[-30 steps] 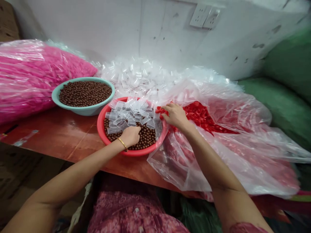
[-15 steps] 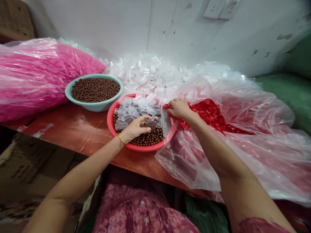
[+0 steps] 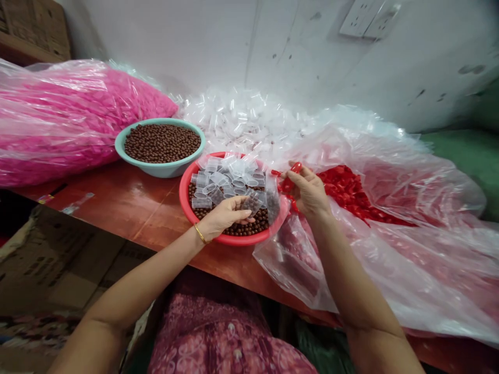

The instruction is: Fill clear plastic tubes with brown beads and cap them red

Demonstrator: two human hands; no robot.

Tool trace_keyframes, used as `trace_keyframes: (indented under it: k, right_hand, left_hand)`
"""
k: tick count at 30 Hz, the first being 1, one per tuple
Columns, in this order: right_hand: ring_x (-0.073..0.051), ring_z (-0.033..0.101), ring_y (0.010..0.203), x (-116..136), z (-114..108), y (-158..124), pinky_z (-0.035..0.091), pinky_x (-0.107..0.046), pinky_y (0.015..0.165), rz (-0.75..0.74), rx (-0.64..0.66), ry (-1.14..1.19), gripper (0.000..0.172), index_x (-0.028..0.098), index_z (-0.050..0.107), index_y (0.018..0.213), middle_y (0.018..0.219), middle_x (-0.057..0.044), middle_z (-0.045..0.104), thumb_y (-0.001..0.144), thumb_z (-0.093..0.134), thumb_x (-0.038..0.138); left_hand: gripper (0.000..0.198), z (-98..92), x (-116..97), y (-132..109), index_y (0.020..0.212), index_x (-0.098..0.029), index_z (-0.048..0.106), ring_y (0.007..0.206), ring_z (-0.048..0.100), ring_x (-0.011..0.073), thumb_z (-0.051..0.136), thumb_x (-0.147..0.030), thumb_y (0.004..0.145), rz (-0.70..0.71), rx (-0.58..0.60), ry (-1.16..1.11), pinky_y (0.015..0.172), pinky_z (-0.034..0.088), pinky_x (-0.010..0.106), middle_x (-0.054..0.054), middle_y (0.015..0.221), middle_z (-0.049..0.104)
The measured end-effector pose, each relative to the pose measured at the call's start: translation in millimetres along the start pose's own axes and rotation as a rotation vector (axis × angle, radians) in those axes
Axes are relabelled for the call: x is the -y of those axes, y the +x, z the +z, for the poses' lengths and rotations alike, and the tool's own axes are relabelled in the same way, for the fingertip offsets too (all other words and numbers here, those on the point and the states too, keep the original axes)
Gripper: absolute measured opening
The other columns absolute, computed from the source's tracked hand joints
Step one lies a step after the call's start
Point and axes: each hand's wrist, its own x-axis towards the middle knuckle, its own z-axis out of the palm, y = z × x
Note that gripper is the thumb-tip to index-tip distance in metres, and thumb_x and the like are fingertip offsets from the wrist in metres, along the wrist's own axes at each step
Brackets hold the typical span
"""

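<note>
A red basin [image 3: 186, 200] on the wooden table [image 3: 128, 208] holds brown balls and a heap of small clear plastic cups [image 3: 228, 179]. My left hand [image 3: 224, 215] is over the basin, palm up, pinching a clear cup with brown balls in it. My right hand [image 3: 307, 192] is just right of the basin rim, holding red caps [image 3: 292, 176] between its fingers. It hovers at the mouth of a clear bag of red caps [image 3: 351, 192].
A teal bowl of brown balls [image 3: 159, 143] stands behind the basin. A big bag of pink caps [image 3: 70, 119] lies at the left, a pile of clear cups [image 3: 241, 117] against the wall. Cardboard boxes [image 3: 47, 270] sit below the table's edge.
My left hand rose from the balls and turned palm up with a filled clear cup. My right hand lifted out of the red cap bag with caps in its fingers.
</note>
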Motion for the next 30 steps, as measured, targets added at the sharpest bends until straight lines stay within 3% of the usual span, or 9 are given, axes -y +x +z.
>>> trace_keyframes:
  k: [8, 13, 18, 22, 27, 30]
  right_hand:
    - [-0.011, 0.067, 0.074, -40, 46, -41, 0.054, -0.02, 0.063, -0.022, -0.02, 0.322, 0.044, 0.02, 0.047, 0.068, 0.073, 0.005, 0.068, 0.048, 0.084, 0.03]
    - [-0.01, 0.065, 0.07, -62, 45, -51, 0.051, -0.02, 0.062, 0.003, -0.023, 0.262, 0.042, 0.019, 0.046, 0.067, 0.077, 0.004, 0.069, 0.052, 0.083, 0.034]
    - [-0.009, 0.058, 0.057, -54, 39, -43, 0.049, -0.022, 0.061, -0.217, -0.036, 0.144, 0.038, 0.021, 0.044, 0.071, 0.057, 0.008, 0.058, 0.065, 0.075, 0.042]
    - [-0.008, 0.044, 0.044, -29, 38, -42, 0.043, -0.022, 0.051, -0.332, 0.16, -0.13, 0.023, 0.023, 0.054, 0.081, 0.05, 0.009, 0.046, 0.075, 0.066, 0.043]
    - [-0.016, 0.061, 0.074, -4, 37, -39, 0.047, -0.03, 0.072, -0.492, 0.595, -0.68, 0.02, 0.023, 0.067, 0.09, 0.081, -0.001, 0.067, 0.074, 0.066, 0.034]
    - [-0.018, 0.061, 0.077, -1, 36, -34, 0.045, -0.031, 0.073, -0.548, 0.702, -0.82, 0.02, 0.022, 0.068, 0.09, 0.083, -0.003, 0.067, 0.075, 0.063, 0.034]
  left_hand:
    - [0.039, 0.4, 6, -15, 0.097, -0.017, 0.055, 0.069, 0.066, 0.0107, 0.076, -0.02, 0.064, 0.084, -0.057, -0.135, 0.056, 0.05, 0.017, 0.002, 0.091, 0.065]
    - [0.039, 3.4, 7, -11, 0.096, -0.017, 0.051, 0.072, 0.065, 0.0103, 0.074, -0.019, 0.064, 0.153, -0.122, -0.15, 0.053, 0.047, 0.015, 0.002, 0.093, 0.066]
    - [0.038, 4.2, 10, -8, 0.094, -0.018, 0.052, 0.073, 0.062, 0.0103, 0.067, -0.013, 0.06, 0.254, -0.207, -0.08, 0.053, 0.045, 0.015, 0.0, 0.086, 0.066]
    - [0.036, 5.2, 12, -8, 0.091, -0.017, 0.053, 0.067, 0.055, 0.0094, 0.06, -0.009, 0.056, 0.283, -0.254, 0.008, 0.052, 0.04, 0.016, -0.002, 0.076, 0.062]
    - [0.028, 7.1, 14, -6, 0.085, -0.016, 0.054, 0.061, 0.044, 0.0074, 0.057, -0.009, 0.058, 0.324, -0.282, 0.16, 0.056, 0.036, 0.019, -0.005, 0.07, 0.051]
    - [0.023, 7.8, 15, -6, 0.081, -0.016, 0.053, 0.065, 0.044, 0.009, 0.056, -0.01, 0.06, 0.346, -0.28, 0.221, 0.062, 0.036, 0.02, -0.005, 0.067, 0.047]
